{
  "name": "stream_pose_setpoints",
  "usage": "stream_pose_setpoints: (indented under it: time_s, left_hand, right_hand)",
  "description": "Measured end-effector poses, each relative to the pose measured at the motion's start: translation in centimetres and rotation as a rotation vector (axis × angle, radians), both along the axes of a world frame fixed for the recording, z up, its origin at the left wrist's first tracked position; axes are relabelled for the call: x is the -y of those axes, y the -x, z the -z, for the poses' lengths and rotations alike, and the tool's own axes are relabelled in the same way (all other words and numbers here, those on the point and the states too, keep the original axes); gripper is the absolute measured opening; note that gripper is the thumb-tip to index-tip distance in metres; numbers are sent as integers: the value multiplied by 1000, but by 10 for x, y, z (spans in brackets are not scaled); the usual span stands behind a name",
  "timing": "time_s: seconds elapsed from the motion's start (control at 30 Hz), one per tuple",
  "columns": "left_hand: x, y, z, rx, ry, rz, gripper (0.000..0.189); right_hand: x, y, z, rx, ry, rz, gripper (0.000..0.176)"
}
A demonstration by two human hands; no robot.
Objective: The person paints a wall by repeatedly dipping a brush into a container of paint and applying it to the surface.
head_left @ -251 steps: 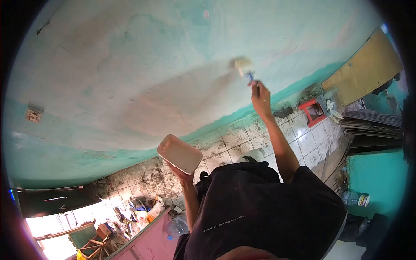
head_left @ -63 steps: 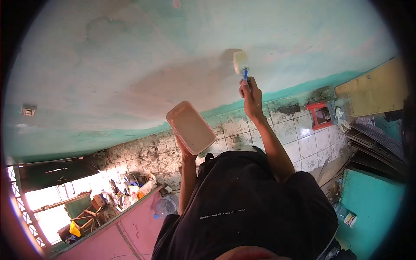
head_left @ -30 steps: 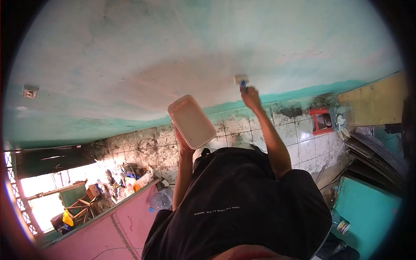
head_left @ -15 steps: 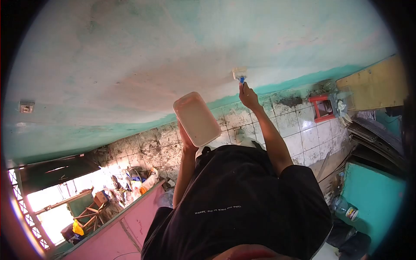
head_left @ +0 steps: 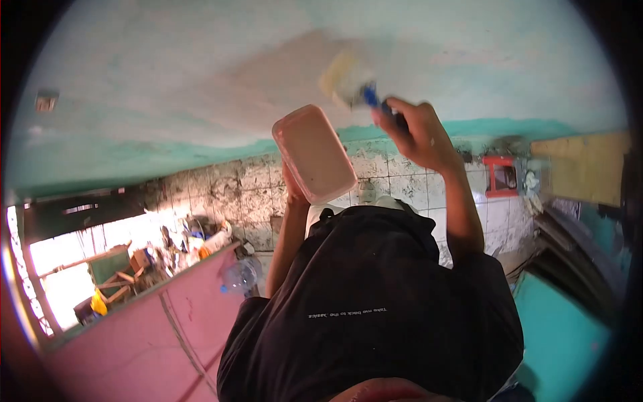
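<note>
In my right hand (head_left: 423, 139) is a paintbrush (head_left: 367, 92) with a blue-and-dark handle. Its pale bristles are blurred by motion and overlap the wall (head_left: 221, 87), which is whitish over turquoise. My left hand (head_left: 295, 186) supports a rectangular plastic tub (head_left: 315, 155) from its side and underneath, most of the fingers hidden behind it. Pale pinkish-white liquid paint fills the tub's inside. The tub is tilted in view, below and left of the brush.
A floor of stained white tiles (head_left: 395, 167) runs along the wall's foot. To the right are a red-framed stool (head_left: 504, 176), a yellowish board (head_left: 583, 167) and a turquoise panel (head_left: 562, 328). A pink partition (head_left: 134, 342), a clear plastic bottle (head_left: 242, 275) and clutter are at the left.
My right hand has come up and nearer to me with the paintbrush, which now looks larger and blurred. The tub has shifted slightly right and up in view.
</note>
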State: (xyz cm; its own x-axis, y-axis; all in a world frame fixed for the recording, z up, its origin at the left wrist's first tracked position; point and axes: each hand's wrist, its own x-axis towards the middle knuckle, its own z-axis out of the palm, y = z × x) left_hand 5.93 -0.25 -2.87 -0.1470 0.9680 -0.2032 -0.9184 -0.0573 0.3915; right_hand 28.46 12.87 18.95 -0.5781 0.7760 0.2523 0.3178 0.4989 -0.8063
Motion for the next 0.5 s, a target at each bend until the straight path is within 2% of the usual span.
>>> stream_pose_setpoints:
  time_s: [0.07,0.1,0.13,0.23,0.4,0.47,0.5]
  left_hand:
    - [8,-16,-12,34,-80,12,74]
    - [10,-14,8,323,-308,7,70]
    - [23,-19,26,327,-293,-22,70]
    - [14,-54,-36,-34,-39,-147,54]
    - [13,-66,-37,-166,-23,-94,53]
    - [10,-67,-44,-361,-96,-22,58]
    - [9,-71,-48,-156,-75,-6,62]
  right_hand:
    - [11,-16,4,198,29,-209,29]
    - [15,-22,6,204,40,-240,29]
    - [19,-29,9,238,50,-294,25]
    - [28,-39,14,262,52,-398,17]
    - [26,-37,21,324,19,-443,18]
    - [27,-36,22,349,15,-448,18]
    - [28,-35,20,374,57,-461,18]
